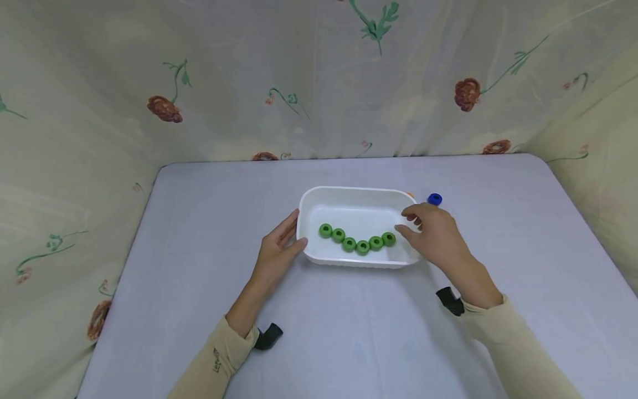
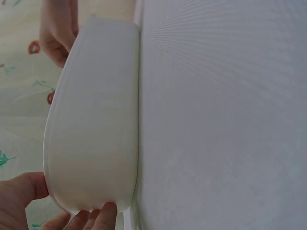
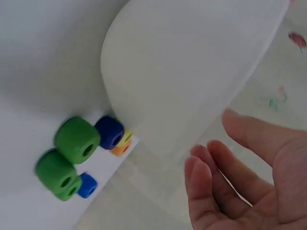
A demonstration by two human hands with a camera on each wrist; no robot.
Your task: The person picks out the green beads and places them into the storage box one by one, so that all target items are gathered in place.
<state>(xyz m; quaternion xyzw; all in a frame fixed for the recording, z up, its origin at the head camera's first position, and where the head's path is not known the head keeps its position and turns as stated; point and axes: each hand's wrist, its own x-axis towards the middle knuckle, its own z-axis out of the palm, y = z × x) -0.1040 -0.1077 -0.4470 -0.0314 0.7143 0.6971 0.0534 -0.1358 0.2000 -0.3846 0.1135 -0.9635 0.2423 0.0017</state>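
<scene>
A white plastic tray (image 1: 349,202) stands on the table, with several green beads (image 1: 363,247) in a curved row on its floor. At the tray's left end my left hand (image 1: 279,246) grips it, thumb over the rim and fingers along the outer wall. My right hand (image 1: 432,233) is over the tray's right end, near the rightmost green bead. Its thumb and fingertips are apart, and nothing shows between them. In the right wrist view, the right hand (image 3: 244,175) has bent fingers beside the tray's pale outer wall (image 3: 177,72).
Outside the tray's right end lie loose green beads (image 3: 76,140), a dark blue bead (image 3: 109,132), yellow and orange beads (image 3: 120,149) and a brighter blue bead (image 3: 87,185). A white cloth covers the table (image 1: 199,221); a flowered curtain (image 1: 319,83) hangs behind it.
</scene>
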